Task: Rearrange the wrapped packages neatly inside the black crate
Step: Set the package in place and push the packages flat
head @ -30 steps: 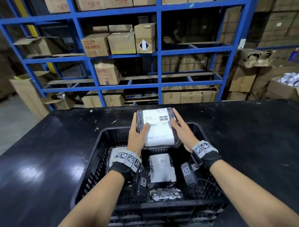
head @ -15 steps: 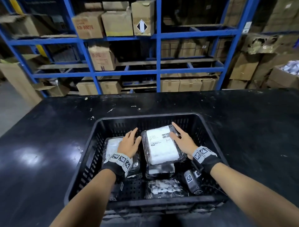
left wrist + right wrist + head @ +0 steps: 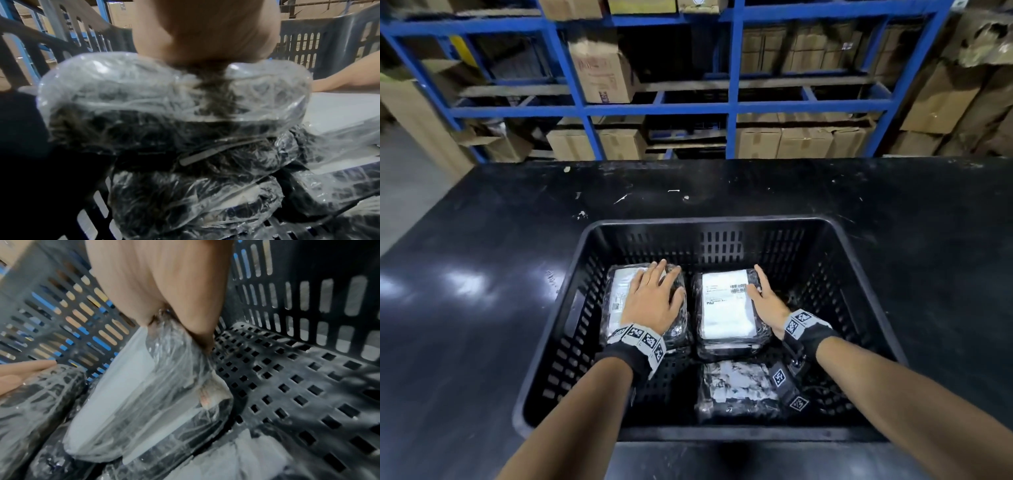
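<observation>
Evidently slick: my left hand (image 3: pixel 654 301) presses flat on the left film-wrapped dark package (image 3: pixel 616 301); my right hand (image 3: pixel 765 303), fingers straight, steadies the white-labelled film-wrapped package (image 3: pixel 726 308), probably soft; grip edges.

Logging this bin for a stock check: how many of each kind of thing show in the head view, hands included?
Wrapped packages: 3 (left package, labelled package, front package); others may lie beneath
Black crate: 1
Hands: 2 (left hand, right hand)
Total: 6
</observation>
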